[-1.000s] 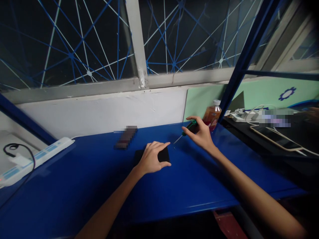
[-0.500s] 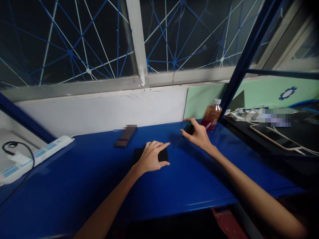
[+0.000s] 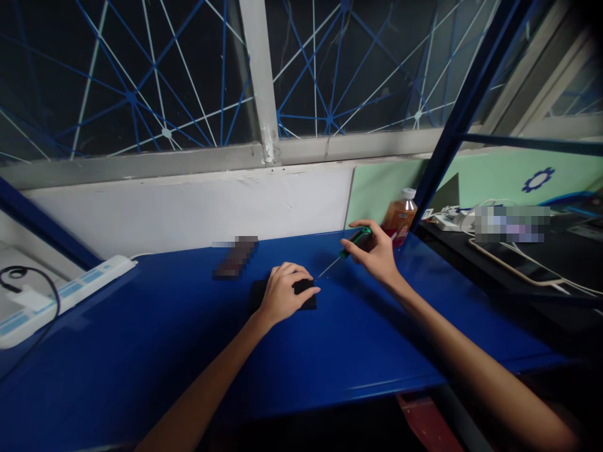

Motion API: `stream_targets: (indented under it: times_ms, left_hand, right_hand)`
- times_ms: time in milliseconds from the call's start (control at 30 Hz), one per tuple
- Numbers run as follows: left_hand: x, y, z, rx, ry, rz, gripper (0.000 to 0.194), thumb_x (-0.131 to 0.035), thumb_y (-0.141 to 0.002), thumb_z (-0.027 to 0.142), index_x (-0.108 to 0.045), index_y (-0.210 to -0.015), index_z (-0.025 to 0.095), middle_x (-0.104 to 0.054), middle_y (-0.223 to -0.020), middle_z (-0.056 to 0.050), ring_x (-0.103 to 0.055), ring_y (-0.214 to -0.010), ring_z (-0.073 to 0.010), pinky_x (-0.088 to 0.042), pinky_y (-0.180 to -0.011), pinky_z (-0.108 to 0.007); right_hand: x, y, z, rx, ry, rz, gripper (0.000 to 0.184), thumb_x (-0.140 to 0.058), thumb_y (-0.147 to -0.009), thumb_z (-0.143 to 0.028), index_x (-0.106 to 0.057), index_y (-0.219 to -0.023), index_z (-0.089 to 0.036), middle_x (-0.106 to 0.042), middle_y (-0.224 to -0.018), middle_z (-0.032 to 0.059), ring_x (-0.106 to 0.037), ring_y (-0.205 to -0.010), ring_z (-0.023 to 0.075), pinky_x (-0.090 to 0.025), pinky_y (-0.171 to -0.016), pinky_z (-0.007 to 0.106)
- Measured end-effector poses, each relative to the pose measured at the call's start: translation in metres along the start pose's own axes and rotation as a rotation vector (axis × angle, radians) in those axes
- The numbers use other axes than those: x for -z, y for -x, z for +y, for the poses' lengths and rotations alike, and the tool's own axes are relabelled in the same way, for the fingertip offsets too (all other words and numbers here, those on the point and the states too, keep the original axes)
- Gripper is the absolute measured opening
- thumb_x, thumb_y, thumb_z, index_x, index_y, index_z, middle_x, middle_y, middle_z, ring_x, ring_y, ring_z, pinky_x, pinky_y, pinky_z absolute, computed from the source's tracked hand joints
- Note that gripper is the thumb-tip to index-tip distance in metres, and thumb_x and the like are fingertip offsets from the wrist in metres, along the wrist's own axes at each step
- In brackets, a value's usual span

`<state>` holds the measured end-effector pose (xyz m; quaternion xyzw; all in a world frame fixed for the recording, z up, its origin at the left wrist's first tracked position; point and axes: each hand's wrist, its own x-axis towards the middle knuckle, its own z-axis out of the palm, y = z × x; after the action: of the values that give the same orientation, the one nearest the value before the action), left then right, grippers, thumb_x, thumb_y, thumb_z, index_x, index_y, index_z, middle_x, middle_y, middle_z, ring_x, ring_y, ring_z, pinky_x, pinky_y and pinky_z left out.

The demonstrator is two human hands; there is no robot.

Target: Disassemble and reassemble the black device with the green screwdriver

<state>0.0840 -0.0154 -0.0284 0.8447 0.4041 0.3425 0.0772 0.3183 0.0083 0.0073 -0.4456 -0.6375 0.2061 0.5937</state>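
Note:
My left hand [image 3: 283, 296] lies over a flat black rectangular object [image 3: 309, 302], its fingers and thumb curled about the right part. Much of that object is hidden beneath the palm. In my right hand [image 3: 379, 256] is a screwdriver [image 3: 360, 240] with a green and black handle, gripped between thumb and fingers. Its thin shaft slants down to the left, and the tip is close to the table near the right far corner of the black object. A few tiny specks lie by the tip, too small to name.
A blue table [image 3: 301, 358] carries everything. Behind my left hand lies a blurred dark object [image 3: 235, 257]. A white power strip [image 3: 70, 298] runs along the left. At the back right stands a drink bottle [image 3: 399, 216]; beyond it, a phone [image 3: 513, 262] and cables lie on a black surface.
The screwdriver has tilted, and its tip has shifted left toward the black object. My left hand's index finger and thumb have drawn inward around that object.

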Motion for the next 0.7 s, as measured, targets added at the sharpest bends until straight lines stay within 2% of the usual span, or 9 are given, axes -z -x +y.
stream_targets:
  times_ms: [133,300,700]
  left_hand:
    - [-0.002,0.000,0.000,0.001,-0.010,0.052,0.018,-0.075,-0.078,0.041,-0.071,-0.082,0.024,-0.069,-0.094,-0.003,-0.060,-0.095,-0.0234,-0.041,-0.082,-0.040]
    - [-0.001,0.000,0.001,-0.005,0.020,0.059,0.012,-0.072,-0.081,0.036,-0.072,-0.079,0.025,-0.069,-0.094,-0.001,-0.060,-0.095,-0.0218,-0.042,-0.082,-0.039]
    - [-0.001,-0.001,0.001,-0.023,0.043,0.053,0.008,-0.067,-0.086,0.028,-0.074,-0.083,0.026,-0.070,-0.093,-0.001,-0.061,-0.095,-0.0206,-0.042,-0.085,-0.039]
  right_hand:
    - [-0.004,0.003,-0.004,-0.022,-0.059,-0.007,0.038,-0.072,-0.075,-0.035,-0.054,-0.106,-0.022,-0.054,-0.059,-0.0054,-0.050,-0.044,0.0110,-0.042,-0.042,0.025]
    - [-0.005,0.005,-0.007,-0.029,-0.068,-0.027,0.038,-0.072,-0.075,-0.036,-0.054,-0.106,-0.022,-0.054,-0.060,-0.0051,-0.051,-0.045,0.0113,-0.042,-0.042,0.025]
    - [-0.005,0.007,-0.011,-0.023,-0.057,-0.032,0.038,-0.072,-0.075,-0.038,-0.053,-0.106,-0.024,-0.055,-0.061,-0.0045,-0.052,-0.044,0.0133,-0.044,-0.042,0.028]
